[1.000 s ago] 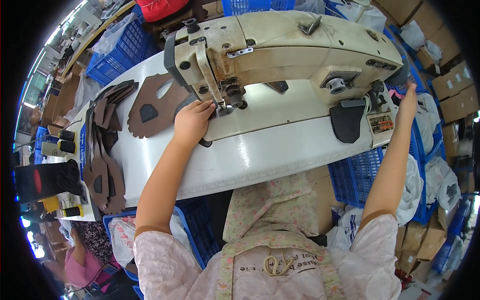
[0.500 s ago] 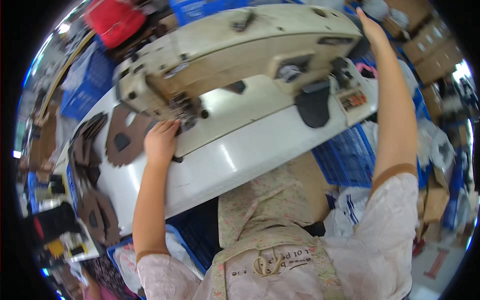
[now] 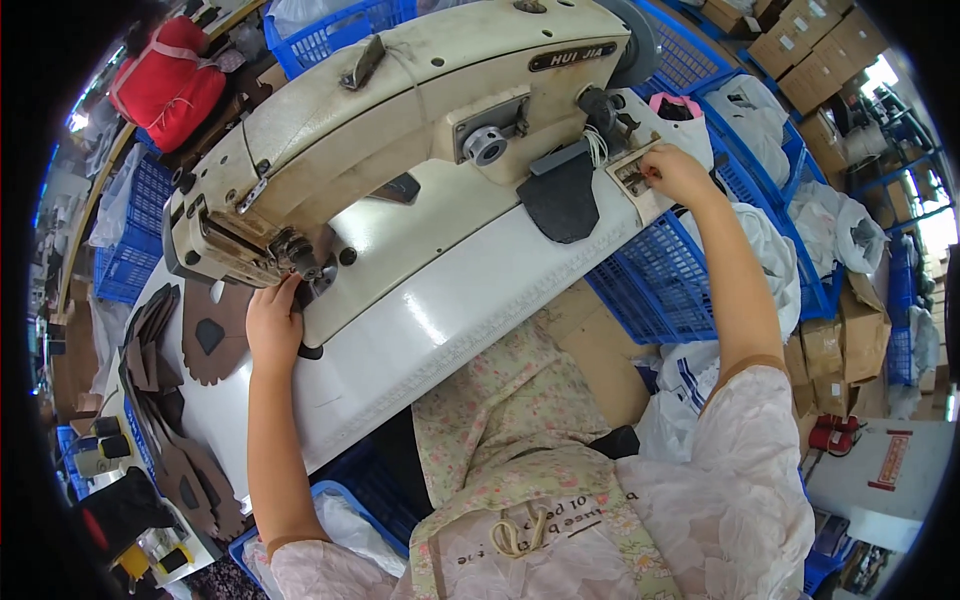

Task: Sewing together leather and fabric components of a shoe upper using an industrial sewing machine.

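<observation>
A cream sewing machine [image 3: 330,110] stands on a white table [image 3: 420,330]. My left hand [image 3: 273,322] is at its needle and presser foot [image 3: 298,258], fingertips pinched close beneath the foot; what they hold, if anything, is hidden. Beside that hand lies a brown scalloped piece [image 3: 230,312] with a black patch [image 3: 209,335], its right part covered by the hand. At the right end of the table, my right hand [image 3: 676,174] reaches into a small shallow tray [image 3: 632,182], fingers closed together over small dark items I cannot name.
More brown pieces [image 3: 190,465] pile along the table's left edge. A black rounded flap [image 3: 560,205] hangs by the machine's base. Blue crates stand around: one with plastic bags [image 3: 135,215] at left, another [image 3: 660,280] under the table's right end. Cardboard boxes [image 3: 825,40] stack far right.
My right hand has left the handwheel's side and come down to the small tray. My left hand stays by the presser foot. The whole view has shifted, with the machine now further left.
</observation>
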Motion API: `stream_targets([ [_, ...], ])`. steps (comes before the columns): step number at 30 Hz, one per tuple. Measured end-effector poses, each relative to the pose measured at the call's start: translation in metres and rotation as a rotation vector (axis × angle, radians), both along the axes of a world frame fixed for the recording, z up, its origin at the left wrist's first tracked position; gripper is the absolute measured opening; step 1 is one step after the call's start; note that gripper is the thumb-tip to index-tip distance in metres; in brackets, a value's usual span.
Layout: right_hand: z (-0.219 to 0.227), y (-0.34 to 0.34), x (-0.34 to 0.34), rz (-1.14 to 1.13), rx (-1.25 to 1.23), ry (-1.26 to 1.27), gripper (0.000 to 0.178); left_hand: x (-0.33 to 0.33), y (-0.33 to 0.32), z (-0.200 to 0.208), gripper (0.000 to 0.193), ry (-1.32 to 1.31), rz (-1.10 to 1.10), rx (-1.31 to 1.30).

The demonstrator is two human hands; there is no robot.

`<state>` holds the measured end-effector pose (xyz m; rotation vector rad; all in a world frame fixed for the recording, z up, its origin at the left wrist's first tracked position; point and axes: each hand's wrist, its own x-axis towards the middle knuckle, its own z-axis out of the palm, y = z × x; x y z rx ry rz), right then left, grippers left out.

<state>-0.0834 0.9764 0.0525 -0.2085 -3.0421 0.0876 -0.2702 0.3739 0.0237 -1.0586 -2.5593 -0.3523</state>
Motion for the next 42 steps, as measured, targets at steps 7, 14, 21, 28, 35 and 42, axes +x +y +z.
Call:
stream_targets([
  [7,0.027,-0.086,0.014,-0.139,-1.017,0.527,0.022,-0.001,-0.002,0.011,0.045,-0.047,0.018,-0.132],
  [14,0.062,-0.347,-0.011,0.273,-2.232,-0.183,0.05,0.005,0.002,0.003,0.031,0.021,0.17,-0.279],
  [21,0.036,-0.495,-0.087,0.411,-1.163,0.649,0.095,0.004,0.018,0.056,0.043,-0.302,-0.107,-0.63],
  [28,0.024,-0.487,-0.115,0.528,-1.393,0.73,0.082,-0.006,0.015,0.001,0.045,-0.209,0.078,-0.328],
  [35,0.029,-0.433,-0.076,0.596,-0.917,0.531,0.037,-0.009,-0.01,-0.004,0.042,-0.056,0.278,-0.286],
  [42,0.003,-0.471,-0.088,-0.024,-1.904,-0.43,0.038,-0.031,-0.06,-0.017,0.039,0.013,0.42,-0.089],
])
